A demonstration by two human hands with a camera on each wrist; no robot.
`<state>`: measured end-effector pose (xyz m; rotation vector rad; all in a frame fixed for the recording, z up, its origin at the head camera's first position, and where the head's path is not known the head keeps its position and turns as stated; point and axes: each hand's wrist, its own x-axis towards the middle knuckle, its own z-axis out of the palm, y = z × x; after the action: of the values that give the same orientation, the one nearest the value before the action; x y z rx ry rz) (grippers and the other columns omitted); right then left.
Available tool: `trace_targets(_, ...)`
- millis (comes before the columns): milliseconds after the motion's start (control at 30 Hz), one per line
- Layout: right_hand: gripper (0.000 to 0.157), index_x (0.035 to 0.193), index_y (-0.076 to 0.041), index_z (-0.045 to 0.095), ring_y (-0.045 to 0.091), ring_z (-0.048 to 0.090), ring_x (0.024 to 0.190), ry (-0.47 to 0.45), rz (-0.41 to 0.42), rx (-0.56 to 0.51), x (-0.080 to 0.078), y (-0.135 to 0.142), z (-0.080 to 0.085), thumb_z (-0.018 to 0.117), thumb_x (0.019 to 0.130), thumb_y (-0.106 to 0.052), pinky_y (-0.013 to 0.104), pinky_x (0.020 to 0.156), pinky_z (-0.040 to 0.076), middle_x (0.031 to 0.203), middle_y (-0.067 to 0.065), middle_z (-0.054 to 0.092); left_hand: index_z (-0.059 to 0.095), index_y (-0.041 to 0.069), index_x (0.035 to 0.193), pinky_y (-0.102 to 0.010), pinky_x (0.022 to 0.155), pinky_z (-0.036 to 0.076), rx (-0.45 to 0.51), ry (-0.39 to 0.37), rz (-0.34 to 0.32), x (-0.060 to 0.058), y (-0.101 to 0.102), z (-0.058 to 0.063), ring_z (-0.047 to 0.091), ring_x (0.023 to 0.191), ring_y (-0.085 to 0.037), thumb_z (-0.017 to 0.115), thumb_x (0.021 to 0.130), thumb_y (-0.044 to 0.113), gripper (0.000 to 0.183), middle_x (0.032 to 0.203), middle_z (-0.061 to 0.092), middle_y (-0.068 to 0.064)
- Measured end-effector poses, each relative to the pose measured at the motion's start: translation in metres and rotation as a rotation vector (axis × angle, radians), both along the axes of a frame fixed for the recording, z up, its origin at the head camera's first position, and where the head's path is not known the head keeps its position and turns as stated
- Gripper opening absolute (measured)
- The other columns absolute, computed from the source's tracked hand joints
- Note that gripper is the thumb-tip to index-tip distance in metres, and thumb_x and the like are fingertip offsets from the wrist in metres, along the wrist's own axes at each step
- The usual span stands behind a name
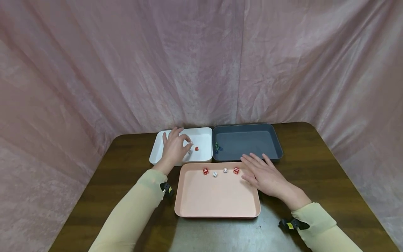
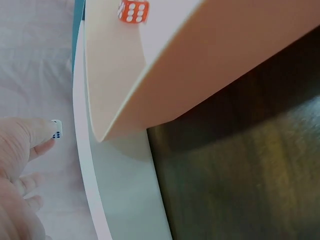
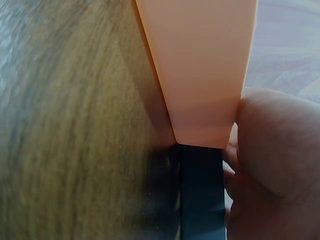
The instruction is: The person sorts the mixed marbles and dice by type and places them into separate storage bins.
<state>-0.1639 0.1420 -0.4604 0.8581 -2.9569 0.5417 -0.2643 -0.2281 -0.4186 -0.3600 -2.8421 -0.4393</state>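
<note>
Between thumb and index finger, my left hand (image 1: 175,147) pinches a small white die (image 2: 57,129) above the white tray (image 1: 201,131). Below that hand, a red die (image 1: 196,148) and a white die (image 1: 190,152) lie in the white tray. My right hand (image 1: 266,176) is held over the right rim of the pink tray (image 1: 217,199), its fingers extended and holding nothing. Along the far side of the pink tray are a left red die (image 1: 205,171), two white dice (image 1: 225,170) and a right red die (image 1: 236,170).
A dark grey tray (image 1: 248,138) stands right of the white one, with several small green and blue dice (image 1: 217,148) at its left end. All three trays sit close together on a brown wooden table (image 1: 132,157). A pink curtain (image 1: 195,63) hangs behind.
</note>
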Motion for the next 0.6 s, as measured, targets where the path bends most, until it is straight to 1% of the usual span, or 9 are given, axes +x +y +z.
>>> trace_targets(233, 0.070, 0.169, -0.006, 0.044, 0.040, 0.029, 0.165, 0.000, 0.006, -0.009, -0.002, -0.003, 0.000, 0.064, 0.112, -0.041, 0.069, 0.131, 0.010, 0.175, 0.014, 0.041, 0.081, 0.015, 0.107, -0.080, 0.125, 0.011, -0.006, -0.038, 0.039, -0.010, -0.006, 0.002, 0.029, 0.163, -0.041, 0.080, 0.104, 0.028, 0.014, 0.168, 0.049, -0.018)
trace_targets(333, 0.070, 0.170, -0.006, 0.043, 0.039, 0.029, 0.165, -0.004, 0.008, -0.008, -0.003, -0.003, 0.000, 0.063, 0.113, -0.042, 0.069, 0.131, 0.010, 0.175, 0.013, 0.041, 0.081, 0.015, 0.107, -0.079, 0.126, 0.010, -0.009, -0.048, 0.048, -0.014, -0.008, 0.003, 0.030, 0.163, -0.041, 0.079, 0.105, 0.029, 0.015, 0.168, 0.049, -0.018)
trace_targets(467, 0.070, 0.170, -0.006, 0.043, 0.039, 0.029, 0.165, -0.004, 0.005, -0.008, -0.002, -0.003, 0.000, 0.064, 0.113, -0.042, 0.069, 0.131, 0.010, 0.175, 0.013, 0.041, 0.081, 0.015, 0.108, -0.079, 0.126, 0.009, -0.011, -0.049, 0.060, -0.020, -0.009, 0.001, 0.033, 0.162, -0.040, 0.079, 0.104, 0.030, 0.015, 0.167, 0.050, -0.017)
trace_targets(600, 0.070, 0.169, -0.006, 0.044, 0.039, 0.029, 0.165, -0.003, 0.008, -0.012, 0.000, -0.003, 0.001, 0.063, 0.113, -0.042, 0.069, 0.131, 0.009, 0.175, 0.013, 0.041, 0.082, 0.016, 0.110, -0.078, 0.126, 0.009, -0.010, -0.059, 0.074, -0.022, -0.011, -0.002, 0.033, 0.162, -0.039, 0.079, 0.105, 0.030, 0.016, 0.168, 0.049, -0.016)
